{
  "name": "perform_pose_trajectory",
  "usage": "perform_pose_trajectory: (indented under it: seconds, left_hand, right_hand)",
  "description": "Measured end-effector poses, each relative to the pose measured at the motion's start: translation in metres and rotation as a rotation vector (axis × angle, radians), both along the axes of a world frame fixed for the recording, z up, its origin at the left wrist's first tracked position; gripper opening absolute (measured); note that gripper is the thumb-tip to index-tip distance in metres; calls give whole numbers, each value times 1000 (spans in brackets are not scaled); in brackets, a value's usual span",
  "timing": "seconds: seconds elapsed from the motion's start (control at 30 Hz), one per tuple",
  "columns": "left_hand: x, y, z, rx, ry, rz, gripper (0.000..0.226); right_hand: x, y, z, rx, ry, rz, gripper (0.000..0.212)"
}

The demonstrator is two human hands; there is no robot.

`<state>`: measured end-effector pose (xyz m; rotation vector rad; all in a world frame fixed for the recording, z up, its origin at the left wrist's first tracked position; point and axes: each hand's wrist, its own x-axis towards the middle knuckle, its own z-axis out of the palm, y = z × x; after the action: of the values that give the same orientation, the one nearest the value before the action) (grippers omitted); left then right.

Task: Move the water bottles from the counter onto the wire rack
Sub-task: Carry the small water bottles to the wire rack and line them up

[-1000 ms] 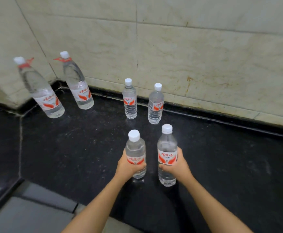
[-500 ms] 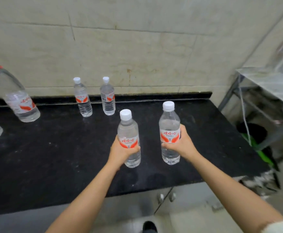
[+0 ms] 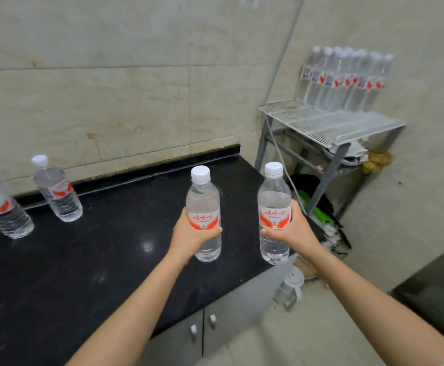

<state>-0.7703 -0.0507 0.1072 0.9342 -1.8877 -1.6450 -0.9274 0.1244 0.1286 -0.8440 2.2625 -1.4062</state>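
My left hand (image 3: 186,235) grips a small clear water bottle (image 3: 203,199) with a white cap and red label, held upright above the black counter (image 3: 83,260). A second matching bottle (image 3: 274,196) is upright in my right hand (image 3: 298,229), past the counter's right end. Two more small bottles (image 3: 57,191) (image 3: 3,210) stand on the counter at the left. The white wire rack (image 3: 331,122) stands against the wall at the right, with a row of several bottles (image 3: 347,77) along its back.
A tiled wall runs behind the counter. Grey cabinet doors (image 3: 202,331) sit under the counter. Beneath the rack are a black bin with a green liner (image 3: 318,210) and a cable. A small stool or jug (image 3: 292,286) stands on the floor. A dark surface (image 3: 442,286) is at far right.
Both hands have lifted their bottles off the counter and carried them right. The view has turned right, bringing the wire rack and its bottles into sight.
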Motion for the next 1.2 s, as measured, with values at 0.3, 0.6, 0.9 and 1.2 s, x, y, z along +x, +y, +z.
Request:
perform_pose_trajectory:
  seconds: [0.3, 0.6, 0.9, 1.2]
  left_hand:
    - [-153, 88, 21, -59, 3, -160, 65]
    - [-292, 182, 54, -29, 162, -346, 52]
    - [-401, 197, 81, -65, 204, -451, 52]
    - [-491, 147, 125, -49, 386, -426, 36]
  right_hand:
    - [-126, 102, 25, -80, 34, -105, 73]
    - [-225, 209, 73, -212, 14, -296, 69]
    - [-305, 232, 93, -174, 96, -393, 63]
    - [-410, 188, 116, -155, 176, -434, 61]
